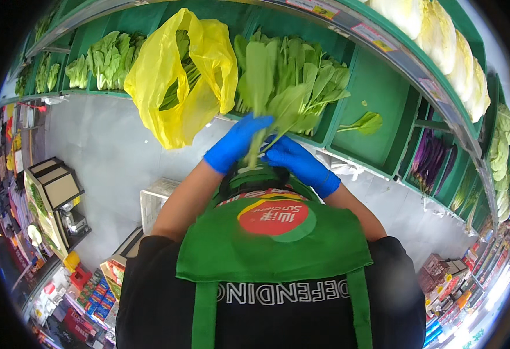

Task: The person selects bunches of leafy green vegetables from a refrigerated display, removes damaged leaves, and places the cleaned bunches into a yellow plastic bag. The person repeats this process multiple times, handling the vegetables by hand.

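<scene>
Both hands wear blue gloves and are in front of my chest, at the near edge of the green produce shelf. My left hand (236, 143) is closed around a few stalks of leafy greens (259, 81), slightly blurred, leaves pointing away from me. Close beside it, my right hand (301, 165) has its fingers curled at the lower stems of the same greens; its fingertips are partly hidden. Just beyond lies a pile of similar leafy greens (328, 81) in a bin. To the left, an open yellow plastic bag (215, 51) holds thin-stemmed greens (180, 81).
A single loose leaf (369, 123) lies in the green bin right of the pile. Lettuce (111, 61) fills bins further left, purple eggplants (432, 160) sit at right. Napa cabbages (441, 41) line the raised shelf. A white crate (153, 200) stands on the floor.
</scene>
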A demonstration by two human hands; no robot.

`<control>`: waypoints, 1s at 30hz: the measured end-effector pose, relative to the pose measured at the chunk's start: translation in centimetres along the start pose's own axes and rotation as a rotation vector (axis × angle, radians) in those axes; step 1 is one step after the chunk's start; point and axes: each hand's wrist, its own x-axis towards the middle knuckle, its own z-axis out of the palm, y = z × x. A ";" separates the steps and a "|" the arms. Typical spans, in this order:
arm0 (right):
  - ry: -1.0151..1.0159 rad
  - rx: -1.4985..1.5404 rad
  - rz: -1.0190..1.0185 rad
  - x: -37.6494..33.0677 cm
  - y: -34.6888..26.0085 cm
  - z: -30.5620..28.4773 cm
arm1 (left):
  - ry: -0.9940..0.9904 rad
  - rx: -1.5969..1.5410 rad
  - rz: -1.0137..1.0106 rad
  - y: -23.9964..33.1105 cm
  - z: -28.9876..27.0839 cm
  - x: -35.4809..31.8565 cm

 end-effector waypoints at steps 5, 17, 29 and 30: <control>0.216 -0.083 -0.186 -0.4 0.4 0.3 | -0.198 -0.314 0.011 0.6 2.7 3.2; 0.259 0.312 -0.209 -1.5 1.3 -1.2 | -0.400 0.055 0.245 2.7 6.6 0.8; 0.350 0.248 -0.389 -1.5 1.2 -1.1 | -0.307 -0.152 0.118 0.5 4.2 1.0; 0.357 0.250 -0.367 -1.4 1.4 -1.1 | -0.233 -0.048 0.108 0.2 4.2 0.9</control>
